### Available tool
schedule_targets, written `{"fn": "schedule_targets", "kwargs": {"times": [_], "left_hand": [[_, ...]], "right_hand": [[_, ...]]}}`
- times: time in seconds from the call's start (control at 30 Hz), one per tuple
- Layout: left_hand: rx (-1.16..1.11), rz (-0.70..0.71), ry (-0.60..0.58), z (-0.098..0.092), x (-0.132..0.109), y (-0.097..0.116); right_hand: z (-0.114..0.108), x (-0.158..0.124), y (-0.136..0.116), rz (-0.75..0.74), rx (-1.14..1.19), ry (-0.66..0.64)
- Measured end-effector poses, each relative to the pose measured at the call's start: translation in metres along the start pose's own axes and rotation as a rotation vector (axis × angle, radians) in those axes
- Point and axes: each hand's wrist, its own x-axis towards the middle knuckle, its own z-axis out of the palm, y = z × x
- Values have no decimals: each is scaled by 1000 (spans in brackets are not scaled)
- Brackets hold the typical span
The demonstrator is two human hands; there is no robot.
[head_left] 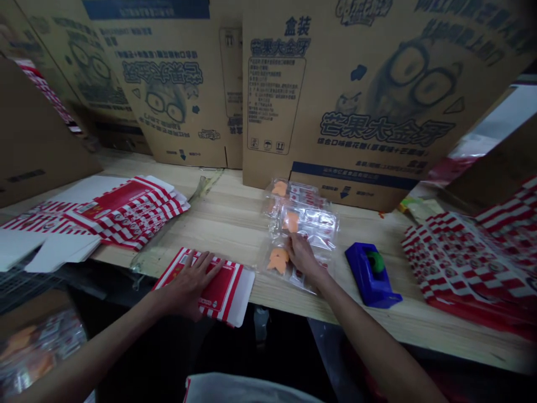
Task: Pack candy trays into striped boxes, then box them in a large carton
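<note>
My left hand (195,282) lies over a red-and-white striped carton (222,288) at the table's front edge, gripping it with the fingers on its upper face; the thumb is hidden. One end of the carton shows a white flap and sticks out past the edge. My right hand (301,252) is closed on a clear plastic packet (312,224) with an orange piece inside, on top of a small pile. Other clear packets (277,260) with orange pieces lie under and around that hand.
Flattened striped cartons (130,210) are stacked at the left. A blue tape dispenser (369,277) with green tape stands right of the packets. Filled-out striped cartons (474,268) are piled at the right. Large cardboard boxes (319,101) wall off the back. More packets (42,347) sit low at the left.
</note>
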Motion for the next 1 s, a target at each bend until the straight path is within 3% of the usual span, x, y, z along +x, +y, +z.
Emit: {"fn": "schedule_targets", "kwargs": {"times": [0.2, 0.37, 0.57, 0.63, 0.77, 0.83, 0.93, 1.0], "left_hand": [[-105, -123, 165, 2, -6, 0], [-171, -139, 168, -3, 10, 19], [-216, -109, 274, -5, 27, 43], [-209, -128, 306, -5, 31, 49], [-167, -152, 309, -1, 42, 60], [-160, -122, 291, 2, 46, 65], [-166, -92, 266, 2, 50, 69], [-172, -84, 238, 1, 51, 69]], "right_hand": [[-19, -2, 4, -22, 121, 80], [-44, -5, -6, -1, 262, 142], [-36, -14, -17, 60, 86, 119], [-34, -16, -20, 16, 83, 49], [-32, -24, -32, -188, 150, -251], [-27, -28, -39, -209, 156, -340], [-15, -34, -43, -167, 244, -349], [-10, -38, -36, -98, 361, -239]]}}
